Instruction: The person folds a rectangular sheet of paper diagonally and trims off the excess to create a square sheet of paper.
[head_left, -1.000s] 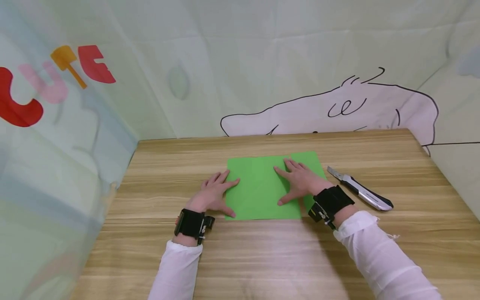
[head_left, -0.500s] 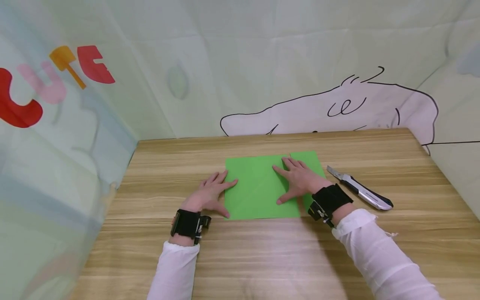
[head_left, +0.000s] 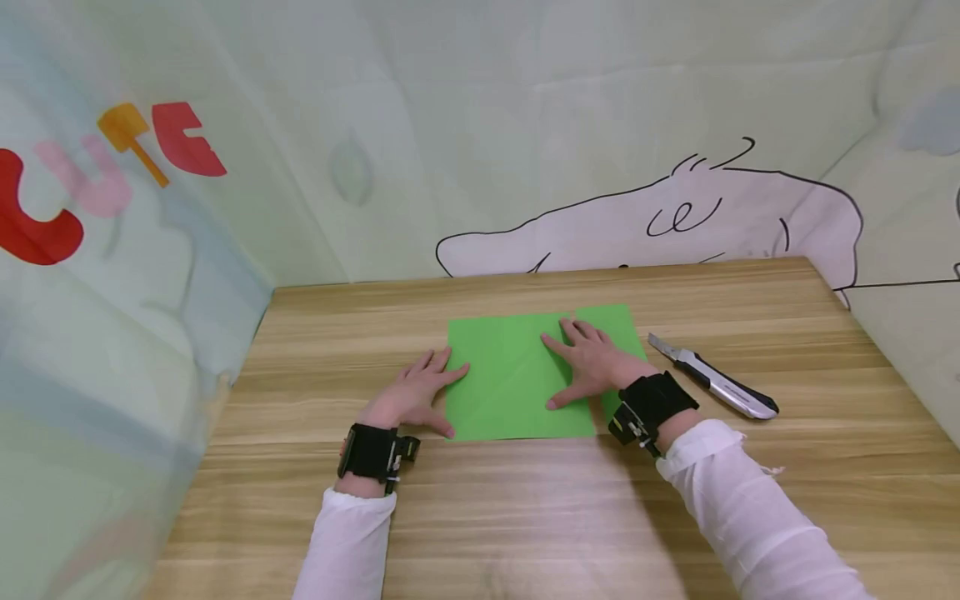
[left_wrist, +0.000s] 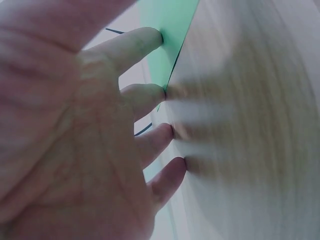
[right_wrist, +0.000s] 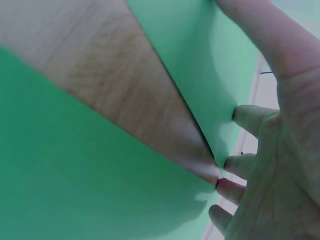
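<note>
A large green sheet of paper (head_left: 502,379) lies flat on the wooden table, with a narrower green paper strip (head_left: 609,320) to its right. My left hand (head_left: 408,398) is spread at the sheet's left edge; the left wrist view shows an index fingertip (left_wrist: 152,37) on the paper and other fingertips on the wood. My right hand (head_left: 596,365) rests with spread fingers over the large sheet's right side and partly hides the strip. In the right wrist view, a wedge of bare wood separates the two green pieces and narrows towards the fingertips.
A utility knife (head_left: 712,377) with its blade out lies right of the strip, near my right wrist. The wooden table (head_left: 495,517) ends at the back against a printed cloth backdrop (head_left: 487,125).
My left hand has slid slightly left, and its thumb now sits at the large sheet's lower left corner. My right hand stays in place. The head view has shifted a little.
</note>
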